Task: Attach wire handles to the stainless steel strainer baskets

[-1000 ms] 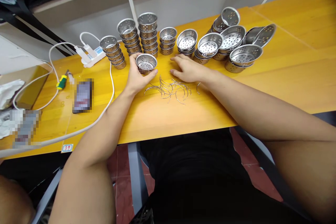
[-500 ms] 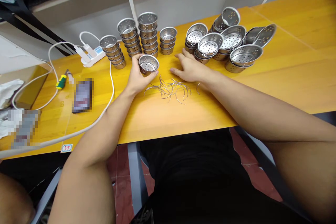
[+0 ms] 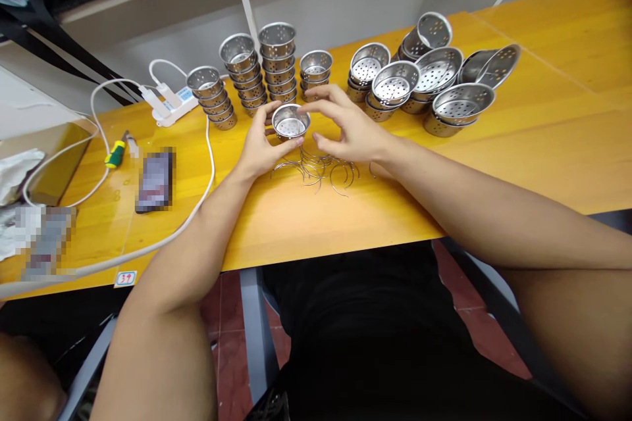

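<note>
My left hand [image 3: 264,141] is closed around the left side of a small perforated metal cup [image 3: 291,122], its thumb at the front. The cup stands upright, opening towards me. My right hand [image 3: 348,123] is at the cup's right side, fingers curved and apart; I cannot tell whether a fingertip touches the rim. Several thin curved metal wires [image 3: 340,177] lie in a loose heap just in front of the cup. Behind my hands rises a short stack of similar cups [image 3: 316,67], partly covered by my right fingers.
Taller cup stacks [image 3: 279,59] stand at the back left, and more cups [image 3: 461,105], some tilted, crowd the right. A power strip [image 3: 180,105], a green-and-yellow screwdriver handle [image 3: 115,154], a phone [image 3: 155,179] and a white cable [image 3: 210,164] occupy the left of the yellow table [image 3: 336,223].
My left hand has carried the cup slightly to the right. The right hand has come away from the cups at the right and moved left to the held cup.
</note>
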Demonstrator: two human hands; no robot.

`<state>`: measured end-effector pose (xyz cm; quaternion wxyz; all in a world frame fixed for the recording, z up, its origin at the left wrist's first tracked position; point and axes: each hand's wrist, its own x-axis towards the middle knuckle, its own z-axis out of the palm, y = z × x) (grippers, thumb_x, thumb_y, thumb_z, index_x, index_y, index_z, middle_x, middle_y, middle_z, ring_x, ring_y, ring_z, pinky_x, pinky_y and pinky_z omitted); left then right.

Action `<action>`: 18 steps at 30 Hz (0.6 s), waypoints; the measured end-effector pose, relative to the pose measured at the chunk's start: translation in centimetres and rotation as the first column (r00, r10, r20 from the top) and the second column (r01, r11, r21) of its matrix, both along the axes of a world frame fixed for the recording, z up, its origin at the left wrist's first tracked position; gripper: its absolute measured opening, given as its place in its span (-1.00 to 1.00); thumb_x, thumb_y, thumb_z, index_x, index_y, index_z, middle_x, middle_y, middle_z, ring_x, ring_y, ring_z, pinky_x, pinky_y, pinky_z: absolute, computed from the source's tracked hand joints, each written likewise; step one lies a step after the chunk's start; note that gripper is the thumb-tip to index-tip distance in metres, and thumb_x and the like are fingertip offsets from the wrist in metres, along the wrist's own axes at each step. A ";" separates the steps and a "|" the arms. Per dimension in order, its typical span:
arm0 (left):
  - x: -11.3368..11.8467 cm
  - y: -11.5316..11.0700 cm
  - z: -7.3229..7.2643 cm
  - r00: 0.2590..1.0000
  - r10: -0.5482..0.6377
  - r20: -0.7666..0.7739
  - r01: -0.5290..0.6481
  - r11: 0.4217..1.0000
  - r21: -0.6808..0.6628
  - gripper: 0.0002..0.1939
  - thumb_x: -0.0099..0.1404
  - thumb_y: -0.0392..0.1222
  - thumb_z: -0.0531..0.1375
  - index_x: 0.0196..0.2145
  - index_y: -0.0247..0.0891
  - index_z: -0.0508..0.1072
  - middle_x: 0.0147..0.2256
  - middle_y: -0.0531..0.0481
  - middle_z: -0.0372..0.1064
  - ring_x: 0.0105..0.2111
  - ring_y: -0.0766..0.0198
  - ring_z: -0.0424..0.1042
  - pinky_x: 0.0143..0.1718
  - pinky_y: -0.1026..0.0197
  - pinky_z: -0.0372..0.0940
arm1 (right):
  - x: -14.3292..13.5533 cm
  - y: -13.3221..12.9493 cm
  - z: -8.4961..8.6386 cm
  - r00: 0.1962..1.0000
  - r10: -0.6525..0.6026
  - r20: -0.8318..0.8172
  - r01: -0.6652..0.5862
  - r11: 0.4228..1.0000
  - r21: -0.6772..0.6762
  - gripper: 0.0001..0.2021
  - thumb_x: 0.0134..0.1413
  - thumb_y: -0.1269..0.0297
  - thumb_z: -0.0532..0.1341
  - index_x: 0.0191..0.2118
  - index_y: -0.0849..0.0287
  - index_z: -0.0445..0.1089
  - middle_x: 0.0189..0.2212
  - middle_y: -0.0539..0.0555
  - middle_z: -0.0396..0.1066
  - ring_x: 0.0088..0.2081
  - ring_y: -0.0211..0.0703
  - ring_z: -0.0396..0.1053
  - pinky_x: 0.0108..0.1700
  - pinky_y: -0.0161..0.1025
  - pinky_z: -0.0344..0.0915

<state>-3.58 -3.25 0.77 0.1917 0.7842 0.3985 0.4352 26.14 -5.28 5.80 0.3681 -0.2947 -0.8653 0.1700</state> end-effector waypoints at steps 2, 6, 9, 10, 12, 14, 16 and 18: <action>0.1 -0.1 0.1 0.999 -0.040 -0.009 0.040 0.999 -0.028 0.08 0.34 0.64 0.54 0.52 0.05 0.31 0.50 -0.26 0.50 0.47 -0.26 0.63 0.47 -0.35 0.65 | -0.1 0.1 -0.3 1.000 0.022 0.006 -0.022 0.999 0.031 -0.60 0.54 -0.08 0.43 0.33 -0.15 0.71 0.54 0.27 0.43 0.58 0.50 0.39 0.66 0.53 0.35; 0.3 -0.4 0.3 0.995 -0.094 0.018 0.095 0.991 -0.094 0.05 0.36 0.64 0.52 0.49 0.03 0.30 0.54 -0.30 0.51 0.52 -0.23 0.63 0.53 -0.32 0.61 | 0.1 0.5 -0.6 0.997 0.016 0.069 -0.020 0.998 0.055 -0.78 0.62 0.01 0.37 0.14 -0.12 0.74 0.29 0.25 0.58 0.34 0.37 0.55 0.49 0.38 0.52; 0.2 -0.4 0.3 0.997 -0.083 0.010 0.083 0.987 -0.136 0.13 0.33 0.64 0.54 0.53 0.03 0.24 0.60 -0.35 0.45 0.58 -0.26 0.57 0.58 -0.35 0.56 | 0.3 0.7 -0.5 0.985 -0.082 0.149 0.071 0.994 0.080 -0.78 0.63 0.12 0.32 0.12 -0.02 0.72 0.17 0.25 0.63 0.18 0.31 0.61 0.32 0.25 0.57; 0.2 -0.5 0.3 0.997 -0.071 -0.007 0.069 0.987 -0.147 0.11 0.34 0.62 0.54 0.53 0.01 0.24 0.61 -0.36 0.44 0.58 -0.27 0.58 0.58 -0.36 0.55 | 0.4 0.8 -0.4 0.973 -0.146 0.182 0.132 0.988 0.083 -0.78 0.63 0.14 0.31 0.10 0.01 0.72 0.15 0.26 0.64 0.16 0.31 0.62 0.27 0.22 0.57; 0.2 -0.8 0.5 0.998 -0.049 -0.043 0.041 0.985 -0.165 0.02 0.38 0.53 0.53 0.51 -0.03 0.29 0.60 -0.37 0.46 0.55 -0.25 0.60 0.57 -0.35 0.55 | 0.6 1.1 -0.2 0.923 -0.285 0.261 0.274 0.959 0.077 -0.79 0.62 0.16 0.31 0.03 0.05 0.72 0.15 0.28 0.66 0.13 0.33 0.64 0.20 0.19 0.56; 0.3 -1.2 0.9 0.997 -0.033 -0.063 0.021 0.984 -0.178 -0.10 0.42 0.41 0.50 0.47 -0.07 0.35 0.57 -0.36 0.50 0.52 -0.22 0.62 0.56 -0.30 0.56 | 0.8 1.4 -0.1 0.857 -0.390 0.337 0.389 0.918 0.075 -0.79 0.61 0.16 0.31 -0.04 0.06 0.72 0.13 0.29 0.68 0.11 0.34 0.65 0.16 0.18 0.56; 0.4 -1.6 1.2 0.997 -0.021 -0.071 0.007 0.982 -0.189 -0.17 0.43 0.31 0.48 0.45 -0.11 0.39 0.55 -0.35 0.53 0.50 -0.19 0.63 0.55 -0.26 0.56 | 1.0 1.8 -0.1 0.804 -0.450 0.390 0.457 0.886 0.080 -0.78 0.59 0.18 0.30 -0.08 0.08 0.71 0.13 0.32 0.70 0.10 0.37 0.66 0.17 0.22 0.57; 0.6 -1.8 1.5 0.998 -0.008 -0.070 -0.006 0.982 -0.188 -0.21 0.42 0.25 0.48 0.43 -0.12 0.41 0.52 -0.35 0.55 0.49 -0.18 0.63 0.55 -0.26 0.56 | 1.2 2.3 -0.2 0.770 -0.478 0.422 0.499 0.864 0.069 -0.77 0.55 0.21 0.28 -0.08 0.12 0.72 0.15 0.38 0.70 0.13 0.46 0.67 0.23 0.32 0.58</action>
